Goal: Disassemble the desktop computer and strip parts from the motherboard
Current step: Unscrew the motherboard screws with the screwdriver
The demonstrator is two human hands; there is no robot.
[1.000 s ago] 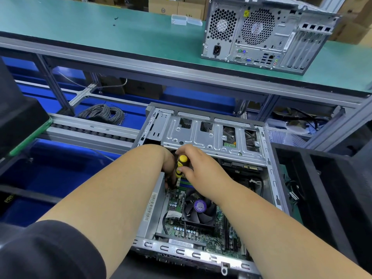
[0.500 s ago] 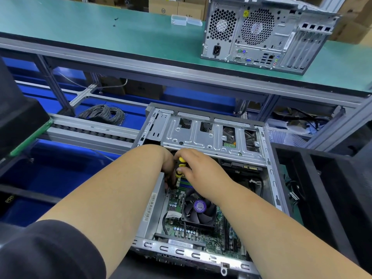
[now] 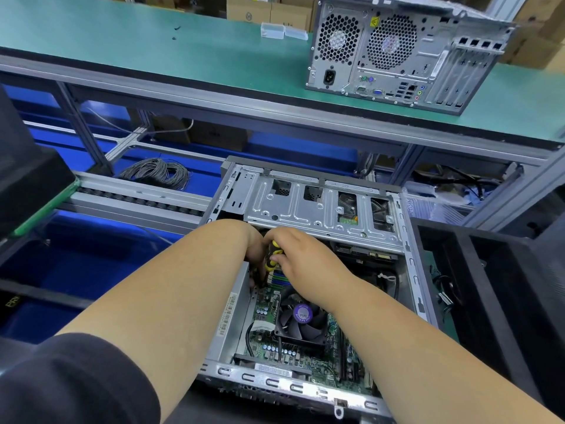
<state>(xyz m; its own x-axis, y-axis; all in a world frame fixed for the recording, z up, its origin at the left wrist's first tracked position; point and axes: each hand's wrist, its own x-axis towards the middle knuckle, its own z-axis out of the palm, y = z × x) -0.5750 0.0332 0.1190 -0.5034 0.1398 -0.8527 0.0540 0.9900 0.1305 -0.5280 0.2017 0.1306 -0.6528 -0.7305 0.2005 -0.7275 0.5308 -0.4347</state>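
Little has shifted over the past second: our right hand (image 3: 301, 255) keeps its grip curled round the yellow-and-black screwdriver (image 3: 273, 255), now a touch deeper under the drive cage (image 3: 324, 209). Our left hand (image 3: 255, 255) reaches down beside it into the open desktop case (image 3: 409, 258); its fingers are hidden, so we cannot tell what they hold. Inside, the motherboard (image 3: 269, 304) lies flat with its cooler fan (image 3: 301, 321) just below our wrists. A second computer (image 3: 397, 53) stands on the green bench (image 3: 153, 47) beyond.
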